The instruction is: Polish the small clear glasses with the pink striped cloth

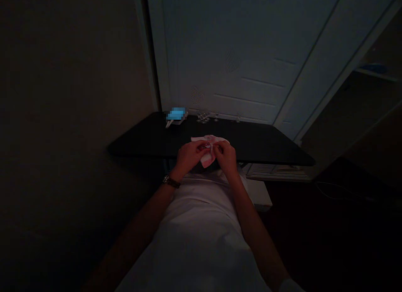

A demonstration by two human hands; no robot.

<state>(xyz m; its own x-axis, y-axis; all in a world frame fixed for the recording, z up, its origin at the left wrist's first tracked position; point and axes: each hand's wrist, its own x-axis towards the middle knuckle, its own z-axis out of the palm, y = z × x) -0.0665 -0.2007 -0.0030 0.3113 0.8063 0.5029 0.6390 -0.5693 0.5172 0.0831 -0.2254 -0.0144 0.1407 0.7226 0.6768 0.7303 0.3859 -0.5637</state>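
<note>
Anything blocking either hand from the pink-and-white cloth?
Nothing visible. Left hand and right hand both pinch the cloth. The clear pieces sit apart, near the table's far edge. Too dark to tell what's within the folds.

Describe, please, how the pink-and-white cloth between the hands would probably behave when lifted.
The pink-and-white cloth is probably floppy: it bunches between the left hand and the right hand, its edges spreading loosely. It is likely light, since pinching seems enough to hold it.
</note>
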